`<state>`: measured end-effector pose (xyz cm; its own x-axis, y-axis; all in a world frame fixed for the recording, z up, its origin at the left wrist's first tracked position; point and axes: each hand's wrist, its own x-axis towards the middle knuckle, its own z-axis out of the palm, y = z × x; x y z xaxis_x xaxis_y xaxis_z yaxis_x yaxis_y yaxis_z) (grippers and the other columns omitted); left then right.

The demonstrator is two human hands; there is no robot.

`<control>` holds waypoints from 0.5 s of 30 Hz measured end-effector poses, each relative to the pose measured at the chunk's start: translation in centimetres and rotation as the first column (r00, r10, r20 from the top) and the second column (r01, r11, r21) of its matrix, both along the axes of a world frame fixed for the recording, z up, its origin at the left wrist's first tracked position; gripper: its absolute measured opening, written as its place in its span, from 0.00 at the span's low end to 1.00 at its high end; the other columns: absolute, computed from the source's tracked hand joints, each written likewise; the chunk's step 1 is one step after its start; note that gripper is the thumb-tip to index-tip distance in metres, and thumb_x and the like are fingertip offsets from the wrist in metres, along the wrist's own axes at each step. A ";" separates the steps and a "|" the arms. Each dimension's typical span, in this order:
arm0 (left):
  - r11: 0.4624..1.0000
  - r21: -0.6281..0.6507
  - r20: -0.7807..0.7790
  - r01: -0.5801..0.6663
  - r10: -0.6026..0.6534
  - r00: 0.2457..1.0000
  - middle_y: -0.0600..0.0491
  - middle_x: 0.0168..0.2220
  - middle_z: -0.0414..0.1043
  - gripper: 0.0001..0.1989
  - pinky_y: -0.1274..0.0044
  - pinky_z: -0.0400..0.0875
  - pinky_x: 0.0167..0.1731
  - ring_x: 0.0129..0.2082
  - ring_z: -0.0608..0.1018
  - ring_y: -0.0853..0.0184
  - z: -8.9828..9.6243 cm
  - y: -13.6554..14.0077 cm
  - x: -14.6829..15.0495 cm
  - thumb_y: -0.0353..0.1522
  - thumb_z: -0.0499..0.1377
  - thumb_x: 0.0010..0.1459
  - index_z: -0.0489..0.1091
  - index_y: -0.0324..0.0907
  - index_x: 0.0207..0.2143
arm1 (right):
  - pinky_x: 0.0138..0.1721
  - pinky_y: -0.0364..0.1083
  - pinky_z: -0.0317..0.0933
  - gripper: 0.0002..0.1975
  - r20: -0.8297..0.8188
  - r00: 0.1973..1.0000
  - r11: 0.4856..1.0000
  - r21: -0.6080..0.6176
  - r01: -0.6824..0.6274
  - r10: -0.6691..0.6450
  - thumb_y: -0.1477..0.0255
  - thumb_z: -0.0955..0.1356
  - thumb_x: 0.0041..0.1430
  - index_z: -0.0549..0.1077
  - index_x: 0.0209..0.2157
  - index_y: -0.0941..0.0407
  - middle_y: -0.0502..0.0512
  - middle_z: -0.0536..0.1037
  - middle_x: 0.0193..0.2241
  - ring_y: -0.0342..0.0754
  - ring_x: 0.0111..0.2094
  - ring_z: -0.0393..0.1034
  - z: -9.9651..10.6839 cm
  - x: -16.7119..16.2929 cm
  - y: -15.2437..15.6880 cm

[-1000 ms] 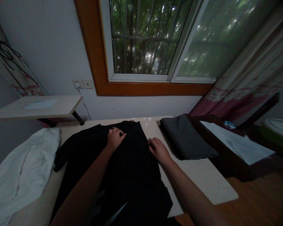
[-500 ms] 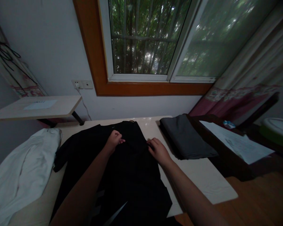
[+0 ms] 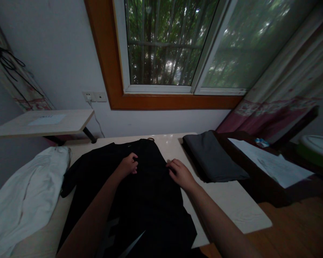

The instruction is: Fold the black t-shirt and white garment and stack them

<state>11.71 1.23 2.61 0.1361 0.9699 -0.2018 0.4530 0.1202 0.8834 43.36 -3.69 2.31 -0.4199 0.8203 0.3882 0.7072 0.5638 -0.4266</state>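
Observation:
A black T-shirt [image 3: 150, 193] lies spread on the light table, its collar toward the window and a pale print near my body. Its left sleeve sticks out, while no sleeve shows along the right edge, which looks folded in. My left hand [image 3: 127, 165] is over the upper chest of the shirt, fingers loosely curled with nothing visible in them. At the right edge of the shirt, my right hand [image 3: 181, 174] rests with its fingertips on the cloth, thumb and fingers apart.
A white garment [image 3: 29, 197] lies on the left, near a low raised shelf [image 3: 70, 120] bearing a paper. To the right sits a folded dark grey cloth [image 3: 215, 157]. Beyond it, a paper sheet [image 3: 266, 163] lies on a dark surface. A small ring-like object [image 3: 150, 138] is by the collar.
My left hand has drawn slightly left and toward me, its fingers more curled. The right hand has shifted a little left along the shirt's edge. The shirt's upper right edge has settled slightly.

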 end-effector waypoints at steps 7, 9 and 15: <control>0.957 0.292 -0.186 0.002 0.055 0.981 0.58 0.29 0.72 0.12 0.77 0.70 0.29 0.23 0.77 0.71 -0.4 0.0 -0.6 0.31 0.56 0.60 0.70 0.46 0.47 | 0.49 0.55 0.67 0.18 0.027 0.999 1.000 -0.001 -0.018 0.018 0.80 0.65 0.58 0.74 0.48 0.51 0.56 0.72 0.40 0.55 0.45 0.69 0.1 -0.1 0.0; 0.927 0.374 -0.232 0.022 0.070 0.970 0.56 0.33 0.74 0.11 0.75 0.71 0.36 0.29 0.78 0.69 -0.6 -0.1 -0.6 0.30 0.56 0.60 0.72 0.46 0.46 | 0.48 0.55 0.67 0.17 0.030 0.999 1.000 0.001 -0.023 0.023 0.80 0.65 0.59 0.75 0.48 0.51 0.56 0.73 0.40 0.56 0.45 0.69 0.2 -0.1 0.0; 0.835 0.544 -0.327 0.086 0.117 0.938 0.50 0.38 0.76 0.10 0.68 0.69 0.49 0.41 0.77 0.62 -1.3 -0.3 -0.4 0.28 0.56 0.62 0.75 0.46 0.43 | 0.48 0.55 0.66 0.11 0.006 1.000 1.000 0.021 -0.015 0.015 0.76 0.66 0.64 0.77 0.46 0.53 0.57 0.74 0.39 0.55 0.44 0.69 0.8 -0.4 0.0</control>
